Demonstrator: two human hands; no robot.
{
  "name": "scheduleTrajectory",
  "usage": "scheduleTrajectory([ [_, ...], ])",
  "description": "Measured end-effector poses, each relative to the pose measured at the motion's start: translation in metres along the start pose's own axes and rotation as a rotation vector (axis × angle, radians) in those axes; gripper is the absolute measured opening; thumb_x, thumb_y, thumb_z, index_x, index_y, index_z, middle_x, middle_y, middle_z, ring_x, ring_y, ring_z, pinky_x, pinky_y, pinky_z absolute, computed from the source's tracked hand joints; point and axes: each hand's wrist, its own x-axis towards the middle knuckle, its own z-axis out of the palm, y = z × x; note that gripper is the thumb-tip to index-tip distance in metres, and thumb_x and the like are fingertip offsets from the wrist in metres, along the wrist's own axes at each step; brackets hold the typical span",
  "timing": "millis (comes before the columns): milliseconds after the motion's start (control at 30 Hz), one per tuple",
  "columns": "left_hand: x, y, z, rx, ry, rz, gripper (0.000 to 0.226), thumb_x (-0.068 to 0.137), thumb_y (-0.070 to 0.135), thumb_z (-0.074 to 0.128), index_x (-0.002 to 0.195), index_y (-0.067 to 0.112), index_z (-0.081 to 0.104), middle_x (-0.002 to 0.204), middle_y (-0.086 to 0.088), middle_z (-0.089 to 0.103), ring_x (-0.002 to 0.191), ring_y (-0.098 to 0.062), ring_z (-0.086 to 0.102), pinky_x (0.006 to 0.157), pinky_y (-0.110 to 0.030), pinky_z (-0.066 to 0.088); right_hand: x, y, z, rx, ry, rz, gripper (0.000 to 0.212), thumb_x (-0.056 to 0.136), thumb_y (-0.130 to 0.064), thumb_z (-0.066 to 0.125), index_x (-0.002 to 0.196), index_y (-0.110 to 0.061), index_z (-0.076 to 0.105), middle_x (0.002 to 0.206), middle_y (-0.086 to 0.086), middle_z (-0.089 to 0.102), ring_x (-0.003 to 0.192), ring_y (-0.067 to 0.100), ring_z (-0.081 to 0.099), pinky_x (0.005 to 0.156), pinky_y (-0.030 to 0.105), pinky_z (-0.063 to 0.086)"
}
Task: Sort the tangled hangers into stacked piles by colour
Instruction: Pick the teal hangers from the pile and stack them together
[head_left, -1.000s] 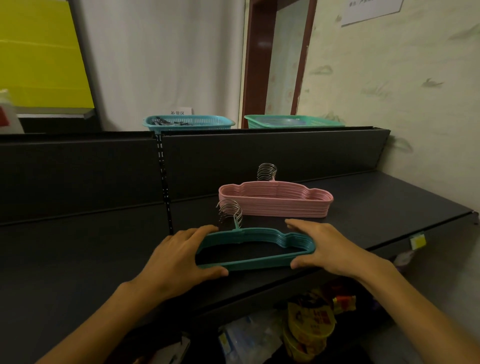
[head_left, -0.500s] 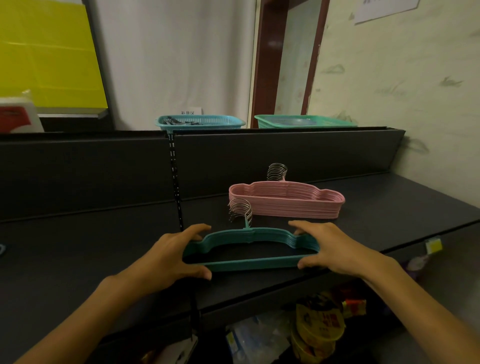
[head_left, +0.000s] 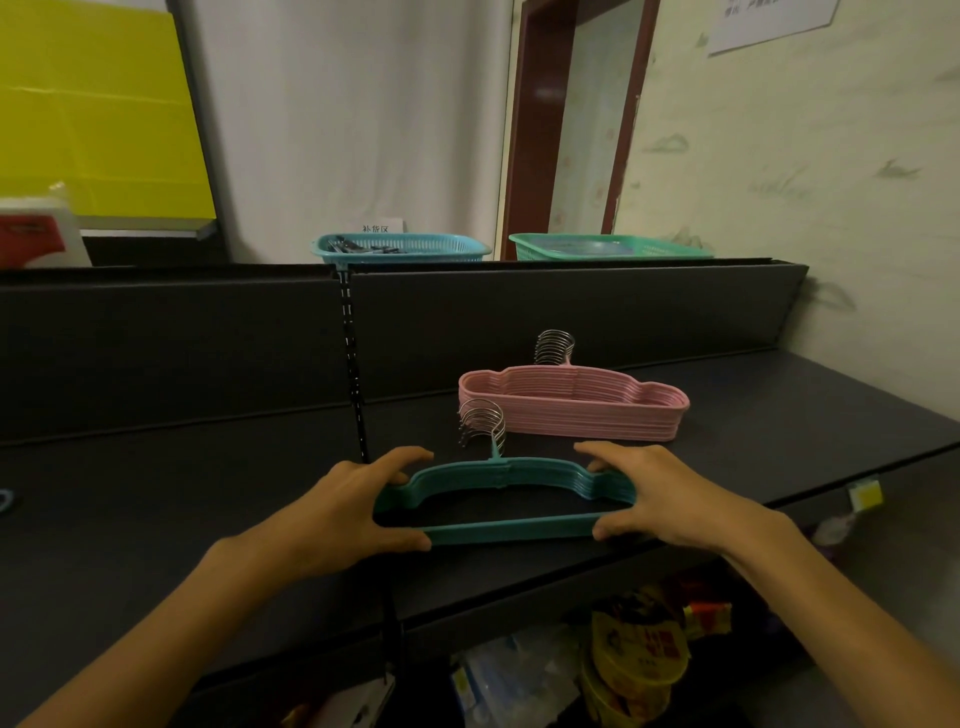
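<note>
A stack of teal hangers (head_left: 506, 531) with silver hooks lies flat near the front edge of the black shelf (head_left: 182, 499). My left hand (head_left: 343, 514) grips the stack's left end, thumb on the front bar and fingers over the top. My right hand (head_left: 667, 499) clasps the right end the same way. Behind it, a neat stack of pink hangers (head_left: 571, 402) rests on the shelf, hooks pointing toward the back panel.
A blue basket (head_left: 402, 248) and a green basket (head_left: 610, 247) stand on top of the shelf's back panel. Packaged snacks (head_left: 639, 654) sit on the lower shelf below. A wall bounds the shelf on the right.
The view has shifted slightly, so hands and hangers sit further right in frame. My hands have kept their hold on the teal stack's ends.
</note>
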Motion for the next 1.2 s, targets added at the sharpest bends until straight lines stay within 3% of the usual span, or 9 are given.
scheduleTrajectory([
  [233, -0.002, 0.003, 0.0, 0.021, -0.006, 0.027, 0.077, 0.078, 0.051, 0.067, 0.139, 0.046, 0.021, 0.136, 0.004, 0.046, 0.12, -0.01, 0.044, 0.098, -0.022, 0.038, -0.001, 0.0, -0.001, -0.009, -0.007, 0.008, 0.097, 0.071, -0.038, 0.082, 0.148, -0.038, 0.024, 0.14, -0.01, 0.045, 0.132, 0.014, 0.038, 0.111, 0.038, 0.035],
  [733, -0.001, 0.002, 0.001, 0.059, -0.04, 0.028, 0.071, 0.08, 0.052, 0.063, 0.137, 0.047, 0.021, 0.13, 0.006, 0.045, 0.112, -0.008, 0.046, 0.097, -0.028, 0.045, -0.001, -0.004, -0.002, -0.045, -0.032, 0.022, 0.092, 0.074, -0.036, 0.08, 0.148, -0.038, 0.026, 0.141, -0.009, 0.044, 0.132, 0.015, 0.036, 0.111, 0.038, 0.035],
  [967, -0.002, 0.002, 0.002, 0.054, -0.039, 0.037, 0.073, 0.081, 0.049, 0.064, 0.137, 0.047, 0.018, 0.131, 0.007, 0.044, 0.11, -0.005, 0.044, 0.092, -0.021, 0.043, -0.003, -0.007, -0.003, -0.062, -0.061, 0.035, 0.09, 0.074, -0.038, 0.08, 0.147, -0.04, 0.025, 0.145, -0.005, 0.04, 0.132, 0.016, 0.038, 0.11, 0.038, 0.037],
  [1100, -0.01, 0.005, -0.001, 0.04, -0.04, -0.011, 0.088, 0.074, 0.062, 0.063, 0.14, 0.052, 0.005, 0.146, 0.009, 0.033, 0.125, -0.009, 0.039, 0.101, -0.026, 0.039, -0.006, -0.027, -0.012, -0.1, -0.089, -0.028, 0.104, 0.07, -0.054, 0.077, 0.15, -0.039, 0.013, 0.156, -0.012, 0.02, 0.14, 0.012, 0.026, 0.114, 0.036, 0.03],
  [1200, -0.021, 0.0, -0.011, 0.15, 0.04, -0.077, 0.088, 0.071, 0.076, 0.049, 0.143, 0.049, 0.005, 0.152, 0.01, 0.026, 0.133, -0.013, 0.036, 0.104, -0.03, 0.037, 0.001, -0.059, -0.018, -0.159, 0.055, -0.133, 0.094, 0.075, -0.068, 0.063, 0.15, -0.039, 0.014, 0.158, -0.013, 0.018, 0.141, 0.01, 0.024, 0.113, 0.035, 0.028],
])
